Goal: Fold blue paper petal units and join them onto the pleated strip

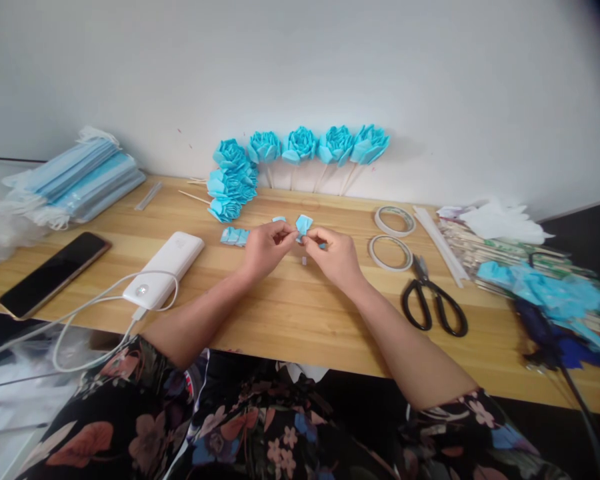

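A small folded blue petal is pinched between the fingertips of my left hand and my right hand, just above the table. Both hands are closed, their fingers meeting at its lower end. More folded blue petals lie in a row beside my left hand, partly hidden behind it. Behind the hands, several finished blue flowers on thin sticks lean against the wall. A pile of similar blue flowers lies to their left.
Two tape rolls, black-handled scissors and a clear stick lie to the right. Farther right are blue scraps and a corded tool. On the left are a phone, a cabled white power bank and stacked face masks.
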`<move>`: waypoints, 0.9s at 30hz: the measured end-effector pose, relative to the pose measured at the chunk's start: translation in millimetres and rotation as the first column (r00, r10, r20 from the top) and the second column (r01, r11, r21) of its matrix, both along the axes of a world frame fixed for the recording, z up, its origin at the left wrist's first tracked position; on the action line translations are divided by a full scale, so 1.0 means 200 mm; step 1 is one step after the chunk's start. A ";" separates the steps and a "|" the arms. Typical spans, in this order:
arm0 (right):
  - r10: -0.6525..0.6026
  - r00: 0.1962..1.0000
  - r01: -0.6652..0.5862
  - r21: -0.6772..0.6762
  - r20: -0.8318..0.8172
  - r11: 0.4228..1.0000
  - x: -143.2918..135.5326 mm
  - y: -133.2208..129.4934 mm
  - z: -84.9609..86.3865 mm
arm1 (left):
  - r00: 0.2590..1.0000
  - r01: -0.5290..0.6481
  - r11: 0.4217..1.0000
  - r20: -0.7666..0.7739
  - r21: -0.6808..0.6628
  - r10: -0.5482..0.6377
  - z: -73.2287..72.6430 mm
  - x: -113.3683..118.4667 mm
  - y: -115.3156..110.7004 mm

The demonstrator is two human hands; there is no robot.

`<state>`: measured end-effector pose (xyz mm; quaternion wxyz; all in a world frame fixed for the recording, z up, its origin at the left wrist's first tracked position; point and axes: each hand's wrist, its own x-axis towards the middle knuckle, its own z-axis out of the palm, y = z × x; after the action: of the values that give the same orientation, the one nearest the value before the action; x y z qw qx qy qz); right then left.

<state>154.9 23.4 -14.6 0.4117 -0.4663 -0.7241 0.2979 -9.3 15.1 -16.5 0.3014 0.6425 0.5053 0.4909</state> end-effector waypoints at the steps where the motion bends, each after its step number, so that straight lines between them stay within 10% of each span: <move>1: 0.004 1.000 -0.004 0.003 0.002 1.000 0.00 0.00 0.00 | 1.000 0.000 1.000 0.009 -0.007 0.000 0.00 0.00 0.00; 13: -0.001 1.000 0.001 0.011 0.012 1.000 0.00 0.00 0.00 | 0.973 0.095 0.981 0.226 -0.167 -0.056 0.00 -0.02 0.02; 27: 0.029 0.986 -0.047 -0.107 -0.166 0.993 0.01 0.02 0.01 | 0.997 0.041 0.999 -0.062 0.023 -0.040 -0.03 -0.02 0.02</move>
<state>157.6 27.4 -11.6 0.4376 -0.4483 -0.6790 0.3828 -14.1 18.8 -22.6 0.2880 0.6709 0.4952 0.4708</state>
